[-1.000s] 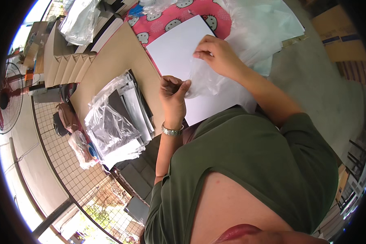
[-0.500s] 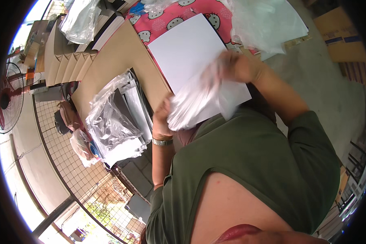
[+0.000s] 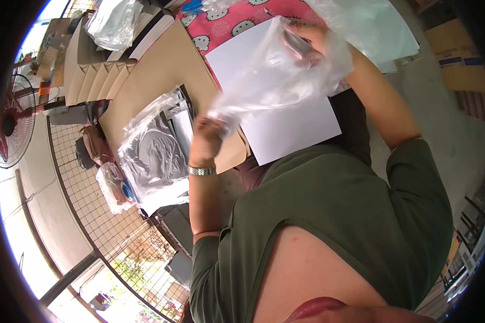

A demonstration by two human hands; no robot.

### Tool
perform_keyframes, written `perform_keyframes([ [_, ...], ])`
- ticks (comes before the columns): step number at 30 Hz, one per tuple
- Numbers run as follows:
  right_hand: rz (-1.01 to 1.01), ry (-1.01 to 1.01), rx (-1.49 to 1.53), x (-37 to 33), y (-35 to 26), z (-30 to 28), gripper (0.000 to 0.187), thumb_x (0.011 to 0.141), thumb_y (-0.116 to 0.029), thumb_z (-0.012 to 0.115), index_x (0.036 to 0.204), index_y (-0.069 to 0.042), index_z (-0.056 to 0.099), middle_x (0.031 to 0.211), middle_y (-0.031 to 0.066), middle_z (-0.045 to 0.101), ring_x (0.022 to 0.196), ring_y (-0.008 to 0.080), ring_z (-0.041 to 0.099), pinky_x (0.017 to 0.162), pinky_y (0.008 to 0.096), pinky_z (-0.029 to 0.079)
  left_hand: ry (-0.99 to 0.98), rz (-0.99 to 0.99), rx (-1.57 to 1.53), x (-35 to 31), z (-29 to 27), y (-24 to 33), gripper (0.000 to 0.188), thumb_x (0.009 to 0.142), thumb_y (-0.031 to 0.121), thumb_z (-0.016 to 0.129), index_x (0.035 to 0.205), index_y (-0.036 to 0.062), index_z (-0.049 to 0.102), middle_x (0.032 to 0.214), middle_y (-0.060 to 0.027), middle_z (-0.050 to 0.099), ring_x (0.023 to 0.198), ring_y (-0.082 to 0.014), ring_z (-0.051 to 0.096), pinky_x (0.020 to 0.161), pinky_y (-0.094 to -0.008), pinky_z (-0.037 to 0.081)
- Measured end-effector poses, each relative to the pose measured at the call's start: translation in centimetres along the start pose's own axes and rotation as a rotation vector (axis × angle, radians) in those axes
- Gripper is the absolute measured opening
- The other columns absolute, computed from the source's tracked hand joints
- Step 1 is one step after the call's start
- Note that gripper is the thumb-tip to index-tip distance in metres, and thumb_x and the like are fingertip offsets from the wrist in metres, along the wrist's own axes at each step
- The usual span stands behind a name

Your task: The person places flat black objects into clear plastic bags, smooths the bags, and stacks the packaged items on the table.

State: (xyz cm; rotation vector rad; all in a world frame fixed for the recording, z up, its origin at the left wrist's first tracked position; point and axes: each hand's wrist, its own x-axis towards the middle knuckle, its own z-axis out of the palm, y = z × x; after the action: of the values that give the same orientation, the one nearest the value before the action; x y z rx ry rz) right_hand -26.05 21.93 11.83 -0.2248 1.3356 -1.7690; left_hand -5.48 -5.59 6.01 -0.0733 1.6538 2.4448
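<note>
A clear plastic bag (image 3: pixel 269 81) is stretched above a stack of white paper sheets (image 3: pixel 293 134). My left hand (image 3: pixel 206 134), with a metal-banded watch at the wrist, is closed on the bag's near-left end. At the bag's far-right end, my right hand (image 3: pixel 307 43) has its fingers curled at the film, partly covered by it; I cannot tell whether it is inside the bag or behind it. The white sheets lie close to my lap, on a brown board (image 3: pixel 156 70) and a pink patterned cloth (image 3: pixel 218 29).
Left of my left hand lies a pile of plastic-wrapped sheets (image 3: pixel 156 151). Folded brown cardboard (image 3: pixel 99 81) and a plastic-topped stack (image 3: pixel 113 27) stand at the far left, near a red fan (image 3: pixel 13 121). More plastic-covered sheets (image 3: pixel 382 32) lie at the far right, with a cardboard box (image 3: pixel 458 54) beyond.
The bunched plastic has been spread out and lifted off the sheets. My right hand has moved away from me; my left hand has shifted slightly left.
</note>
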Motion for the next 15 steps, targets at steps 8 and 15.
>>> perform_keyframes([
  [8, -0.469, -0.432, 0.282, 4.9, 0.9, -4.7, 0.031, 0.085, -0.014, 0.053, 0.116, -0.009, 0.055, 0.103, 0.0049, 0.059, 0.095, 0.0189, 0.058, 0.088, 0.0321, 0.045, 0.096, -0.140, -0.120, 1.4, 0.2, -0.9, 0.040, 0.075, 0.021, 0.066, 0.110, 0.0062, 0.056, 0.114, -0.0074, 0.058, 0.106, -0.0235, 0.055, 0.091, -0.0407, 0.043],
  [15, 0.068, -0.289, -0.213, 6.0, 2.5, -4.7, 0.029, 0.084, -0.029, 0.059, 0.106, -0.009, 0.056, 0.074, -0.0040, 0.051, 0.071, 0.0036, 0.048, 0.068, 0.0231, 0.041, 0.286, 0.247, -0.674, 2.7, -5.5, 0.6, 0.033, 0.080, 0.029, 0.057, 0.103, 0.0044, 0.058, 0.101, -0.0122, 0.061, 0.089, -0.0247, 0.059, 0.099, -0.0510, 0.034],
])
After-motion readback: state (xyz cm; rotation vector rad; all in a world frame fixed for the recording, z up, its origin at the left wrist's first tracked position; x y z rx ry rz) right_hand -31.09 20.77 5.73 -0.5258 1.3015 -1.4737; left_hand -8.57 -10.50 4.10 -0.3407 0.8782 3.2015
